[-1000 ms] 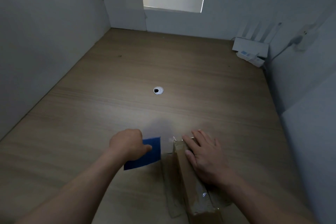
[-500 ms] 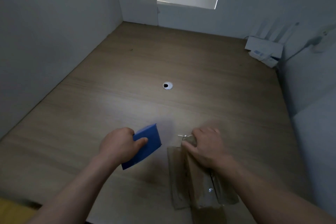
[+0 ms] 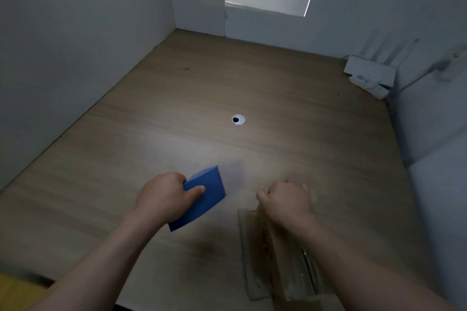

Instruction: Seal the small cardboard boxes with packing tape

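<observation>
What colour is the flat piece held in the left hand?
Plain blue; the flat piece in the left hand shows best in the head view.

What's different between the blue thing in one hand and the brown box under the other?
The blue card is short; the brown cardboard box is longer. The card is tilted, gripped by the left hand; the box lies on the table, the right hand curled over its far end. Each has one hand on it.
</observation>
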